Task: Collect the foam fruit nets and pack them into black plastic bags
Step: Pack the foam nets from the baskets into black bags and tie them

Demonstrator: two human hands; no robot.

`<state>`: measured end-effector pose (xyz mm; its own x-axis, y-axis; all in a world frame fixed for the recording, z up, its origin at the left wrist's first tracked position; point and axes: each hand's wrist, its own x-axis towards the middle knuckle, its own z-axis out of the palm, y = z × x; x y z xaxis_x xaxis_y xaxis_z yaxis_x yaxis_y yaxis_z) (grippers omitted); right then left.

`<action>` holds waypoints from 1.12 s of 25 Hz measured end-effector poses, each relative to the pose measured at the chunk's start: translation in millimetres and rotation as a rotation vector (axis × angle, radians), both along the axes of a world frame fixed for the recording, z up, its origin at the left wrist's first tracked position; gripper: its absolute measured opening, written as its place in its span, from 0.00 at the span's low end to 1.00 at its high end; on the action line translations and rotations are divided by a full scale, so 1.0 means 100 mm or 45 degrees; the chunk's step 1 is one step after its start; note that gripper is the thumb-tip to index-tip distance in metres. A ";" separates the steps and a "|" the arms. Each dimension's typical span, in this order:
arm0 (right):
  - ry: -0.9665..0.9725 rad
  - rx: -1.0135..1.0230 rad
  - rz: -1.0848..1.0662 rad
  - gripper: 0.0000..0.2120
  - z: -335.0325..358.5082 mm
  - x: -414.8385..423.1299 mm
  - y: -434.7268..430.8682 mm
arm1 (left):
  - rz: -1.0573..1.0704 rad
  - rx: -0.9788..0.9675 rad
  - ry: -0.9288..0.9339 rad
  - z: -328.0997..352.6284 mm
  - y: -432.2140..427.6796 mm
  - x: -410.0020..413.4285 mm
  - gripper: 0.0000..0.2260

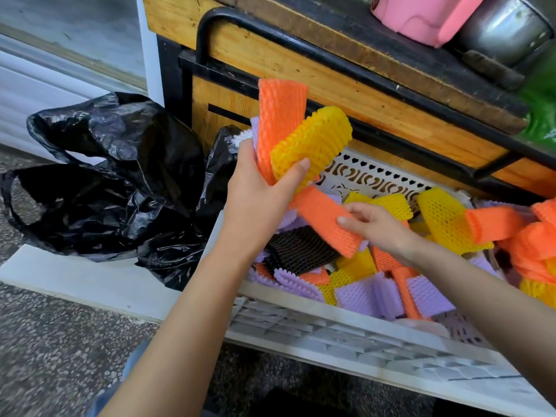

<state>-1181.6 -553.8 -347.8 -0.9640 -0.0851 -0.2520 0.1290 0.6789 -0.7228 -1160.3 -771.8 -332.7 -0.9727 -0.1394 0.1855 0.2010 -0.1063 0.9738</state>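
**Left hand:** The left hand (264, 188) is raised above the left end of the white plastic crate (331, 329). Its fingers are curled tight round a bundle of foam nets (301, 136). The bundle comprises an upright orange net (281, 115), a yellow net (316, 139) tilted to the right in front of it, and the edge of a purple net (255, 130) behind.

**Right hand:** The right hand (379, 227) is lower, over the crate interior. Thumb and fingertips pinch a second orange net (325, 221), which slopes up to the underside of the left hand. Whether that net is already part of the bundle cannot be told.

**Crate contents:** A heap of loose nets (361, 293) in purple, yellow and orange fills the crate. One black net (301, 251) lies directly beneath the hands. The far wall of the crate is perforated, with a row of heart-shaped holes along the top.

**Bags:** The black plastic bags (120, 182) lie crumpled on the floor (54, 341) just left of the crate, against its left end. They rest partly on a white board (75, 275).

**Surroundings:** A wooden table (301, 64) with a black metal frame stands behind the crate. It carries a pink plastic container (430, 19) and a metal pot (508, 28) side by side.
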 end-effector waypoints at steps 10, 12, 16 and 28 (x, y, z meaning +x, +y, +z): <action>-0.172 0.606 0.610 0.37 -0.55 -0.25 -0.24 | 0.025 -0.094 0.033 -0.03 0.03 0.02 0.14; -0.245 0.746 0.632 0.39 -0.55 -0.26 -0.19 | 0.009 -0.126 0.036 -0.04 0.03 0.03 0.14; -0.209 0.966 0.716 0.31 -0.48 -0.15 -0.11 | 0.002 -0.179 -0.009 -0.05 0.05 0.04 0.13; 0.539 0.594 0.062 0.17 0.41 0.67 0.37 | -0.121 -0.312 0.090 -0.05 0.11 0.41 0.13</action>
